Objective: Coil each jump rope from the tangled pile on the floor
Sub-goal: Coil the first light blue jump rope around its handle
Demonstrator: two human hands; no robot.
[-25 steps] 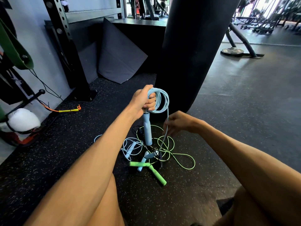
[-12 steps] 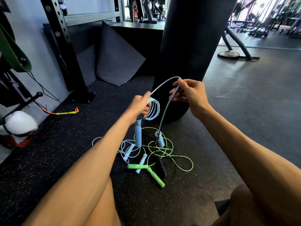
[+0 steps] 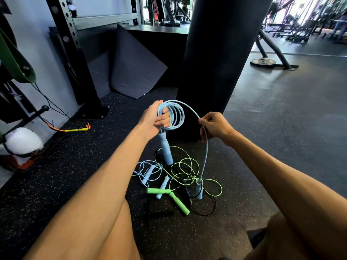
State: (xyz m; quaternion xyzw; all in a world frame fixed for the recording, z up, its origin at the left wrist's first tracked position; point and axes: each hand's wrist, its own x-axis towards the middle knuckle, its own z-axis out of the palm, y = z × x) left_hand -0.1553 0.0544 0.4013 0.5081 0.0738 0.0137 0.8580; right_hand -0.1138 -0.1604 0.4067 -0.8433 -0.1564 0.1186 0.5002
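My left hand grips several loops of a light blue jump rope, and one blue handle hangs below the fist. My right hand pinches the same rope's free length, which arcs from the coil and drops to its second blue handle standing in the pile. On the floor lies the tangled pile: a neon green rope with green handles, a thin pale blue rope and a black rope.
A tall black punching bag stands just behind the pile. A black rack upright and leaning dark mats fill the back left. A white bundle and a yellow-orange cord lie left. A weight plate sits far right.
My right hand has dropped from its raised spot and moved right, sliding along the blue rope. The coil in my left hand shows another loop. The second handle has shifted right in the pile.
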